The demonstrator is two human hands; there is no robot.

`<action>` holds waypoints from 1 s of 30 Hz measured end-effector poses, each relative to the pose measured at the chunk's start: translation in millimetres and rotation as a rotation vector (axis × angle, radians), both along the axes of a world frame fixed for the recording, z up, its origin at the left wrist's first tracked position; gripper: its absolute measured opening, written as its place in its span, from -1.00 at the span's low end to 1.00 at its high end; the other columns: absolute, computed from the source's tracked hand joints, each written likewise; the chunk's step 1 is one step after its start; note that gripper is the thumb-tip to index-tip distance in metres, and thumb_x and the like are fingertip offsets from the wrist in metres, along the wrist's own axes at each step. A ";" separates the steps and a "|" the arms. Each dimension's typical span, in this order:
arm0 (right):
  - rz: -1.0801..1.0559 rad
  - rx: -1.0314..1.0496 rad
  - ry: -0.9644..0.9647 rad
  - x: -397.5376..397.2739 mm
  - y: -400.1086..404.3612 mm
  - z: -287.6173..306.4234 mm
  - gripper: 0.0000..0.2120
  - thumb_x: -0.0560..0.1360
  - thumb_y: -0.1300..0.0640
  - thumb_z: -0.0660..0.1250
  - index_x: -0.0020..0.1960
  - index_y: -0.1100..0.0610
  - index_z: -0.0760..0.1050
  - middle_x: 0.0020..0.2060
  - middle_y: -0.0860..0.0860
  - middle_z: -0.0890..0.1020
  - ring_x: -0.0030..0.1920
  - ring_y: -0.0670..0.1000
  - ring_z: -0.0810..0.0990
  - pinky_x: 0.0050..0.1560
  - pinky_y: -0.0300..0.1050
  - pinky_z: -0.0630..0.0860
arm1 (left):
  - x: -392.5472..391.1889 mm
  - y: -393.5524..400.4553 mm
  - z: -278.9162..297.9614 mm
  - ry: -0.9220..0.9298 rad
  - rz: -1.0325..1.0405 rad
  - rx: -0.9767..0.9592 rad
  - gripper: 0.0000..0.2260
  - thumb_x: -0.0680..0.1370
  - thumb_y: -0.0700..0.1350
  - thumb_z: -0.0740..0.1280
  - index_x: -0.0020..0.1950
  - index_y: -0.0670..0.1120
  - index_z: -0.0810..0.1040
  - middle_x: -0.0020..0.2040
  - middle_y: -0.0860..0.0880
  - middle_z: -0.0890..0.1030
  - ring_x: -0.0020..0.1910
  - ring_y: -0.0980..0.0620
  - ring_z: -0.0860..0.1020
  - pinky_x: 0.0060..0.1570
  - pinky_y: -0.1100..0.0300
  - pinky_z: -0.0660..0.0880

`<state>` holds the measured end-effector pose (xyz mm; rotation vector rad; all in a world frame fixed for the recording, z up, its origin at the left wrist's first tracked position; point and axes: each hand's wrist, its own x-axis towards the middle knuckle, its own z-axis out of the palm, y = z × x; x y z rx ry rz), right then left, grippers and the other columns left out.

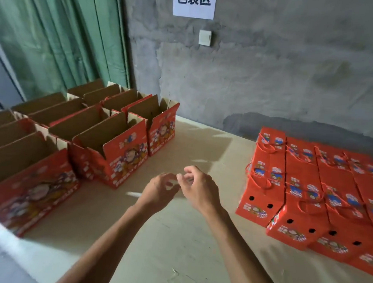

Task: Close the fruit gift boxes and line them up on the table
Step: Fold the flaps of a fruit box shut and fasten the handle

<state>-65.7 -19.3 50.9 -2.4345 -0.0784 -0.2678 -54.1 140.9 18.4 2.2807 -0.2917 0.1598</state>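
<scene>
i'm seeing left grip [160, 189] and right grip [196, 186] hovering loose, holding nothing, between open boxes [114, 149] left and closed boxes [314, 194] right, readying for next.

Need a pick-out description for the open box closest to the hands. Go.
Start at the green curtain on the left; below it open boxes stand in rows on the table. Take the open red box at the group's right front corner. Unlike its neighbours, its printed cartoon side faces the bare mid-table.

Tan table [187, 241] carrying two batches. Open red boxes [118, 156] sitting left, closed red boxes [323, 195] lying packed together right.
</scene>
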 end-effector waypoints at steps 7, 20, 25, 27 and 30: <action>0.075 0.020 0.035 15.2 90.5 -9.9 -0.61 0.57 -0.24 0.27 0.28 -0.05 0.53 0.13 -0.14 0.71 0.13 0.01 0.66 0.11 -0.06 0.56 | 4.5 83.3 -7.1 0.010 0.100 -0.003 -0.97 0.57 -0.10 0.42 0.00 -0.01 0.62 -0.03 0.06 0.63 -0.07 0.08 0.65 -0.14 0.22 0.57; 0.022 0.048 0.045 105.5 245.9 -15.5 -0.68 0.56 -0.23 0.27 0.20 -0.08 0.54 0.09 -0.11 0.72 0.08 0.04 0.67 -0.01 -0.08 0.56 | 107.0 230.2 5.7 -0.154 0.133 0.003 -0.82 0.52 -0.21 0.40 0.03 0.04 0.69 -0.06 0.13 0.62 -0.12 0.16 0.58 -0.12 0.13 0.59; -0.016 0.076 0.073 127.9 265.9 -19.0 -0.71 0.57 -0.19 0.28 0.20 -0.08 0.56 0.08 -0.09 0.71 0.05 0.02 0.67 -0.04 -0.12 0.54 | 155.0 248.7 4.5 -0.053 0.272 -0.019 -0.68 0.59 -0.01 0.40 0.31 -0.09 0.59 0.24 -0.08 0.61 0.21 -0.08 0.55 0.15 0.02 0.54; -0.023 0.080 0.097 133.6 266.9 -22.8 -0.71 0.57 -0.18 0.28 0.22 -0.08 0.56 0.09 -0.09 0.71 0.05 0.01 0.67 -0.04 -0.14 0.53 | 168.7 246.6 1.7 0.005 0.289 0.084 -0.54 0.60 -0.01 0.38 0.47 -0.12 0.44 0.37 -0.13 0.53 0.32 -0.14 0.47 0.29 -0.05 0.47; -0.057 0.123 0.143 138.8 264.3 -29.7 -0.71 0.56 -0.16 0.29 0.22 -0.08 0.55 0.10 -0.12 0.71 0.08 -0.01 0.66 0.01 -0.13 0.55 | 185.3 240.0 -9.1 0.091 0.255 0.217 -0.40 0.61 -0.02 0.37 0.58 -0.15 0.24 0.45 -0.20 0.46 0.35 -0.22 0.48 0.31 -0.10 0.46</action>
